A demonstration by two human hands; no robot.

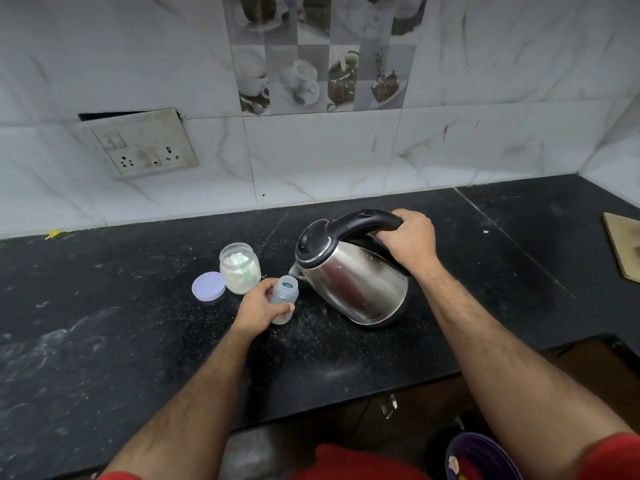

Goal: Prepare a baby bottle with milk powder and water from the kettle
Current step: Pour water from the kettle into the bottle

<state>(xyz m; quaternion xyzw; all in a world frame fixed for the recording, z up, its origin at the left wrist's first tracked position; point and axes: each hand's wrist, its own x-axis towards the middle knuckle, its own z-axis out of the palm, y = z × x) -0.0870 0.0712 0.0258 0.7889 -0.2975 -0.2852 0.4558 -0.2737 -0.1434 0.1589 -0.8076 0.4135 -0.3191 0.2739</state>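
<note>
A steel kettle with a black lid and handle is tilted to the left over the black counter. My right hand grips its handle. Its spout hangs just above the open mouth of a clear baby bottle. My left hand holds that bottle upright on the counter. Left of the bottle stands an open glass jar of white milk powder, and its lilac lid lies flat beside it.
A tiled wall with a socket plate runs behind the counter. A wooden board lies at the far right edge. Below the counter's front edge, a purple bowl sits at the lower right.
</note>
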